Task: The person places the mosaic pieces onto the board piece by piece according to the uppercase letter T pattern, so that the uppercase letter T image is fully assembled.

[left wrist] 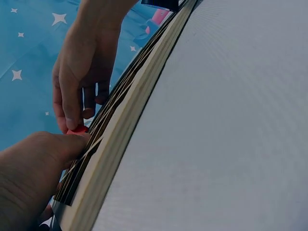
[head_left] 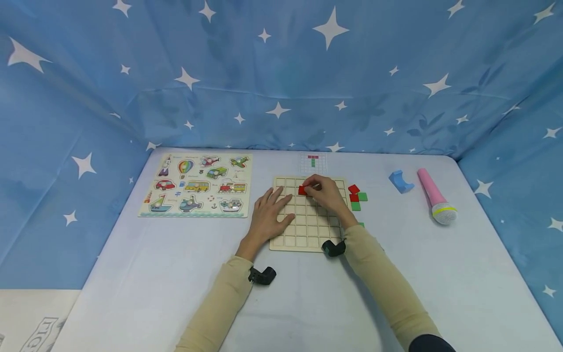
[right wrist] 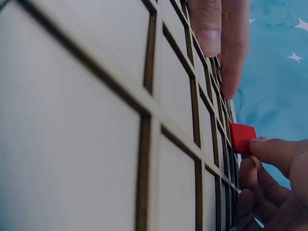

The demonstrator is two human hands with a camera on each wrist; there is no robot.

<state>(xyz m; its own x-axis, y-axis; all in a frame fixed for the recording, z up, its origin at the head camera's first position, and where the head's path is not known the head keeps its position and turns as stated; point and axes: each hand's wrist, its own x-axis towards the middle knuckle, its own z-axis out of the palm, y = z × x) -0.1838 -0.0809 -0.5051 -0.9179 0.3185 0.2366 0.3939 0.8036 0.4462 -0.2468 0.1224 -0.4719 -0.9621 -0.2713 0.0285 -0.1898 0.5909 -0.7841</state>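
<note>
A pale wooden grid board (head_left: pixel 301 241) lies on the white table, ruled into square cells. My right hand (head_left: pixel 326 194) pinches a red square tile (head_left: pixel 302 190) between thumb and fingertips, over the upper middle of the board. In the right wrist view the same tile (right wrist: pixel 242 138) stands tilted with an edge at the grid. My left hand (head_left: pixel 268 215) rests spread on the board's left side, fingers straight. Beside the board's right edge lie red tiles (head_left: pixel 354 189) and green tiles (head_left: pixel 356 206), one partly hidden by the right forearm.
Behind the board lies a printed pattern card (head_left: pixel 313 163) with red and green squares. A vehicle picture puzzle (head_left: pixel 196 186) is at the left. On the right are a blue curved block (head_left: pixel 400 182) and a pink toy microphone (head_left: pixel 436 196). A starry blue curtain (head_left: pixel 281 73) borders the table.
</note>
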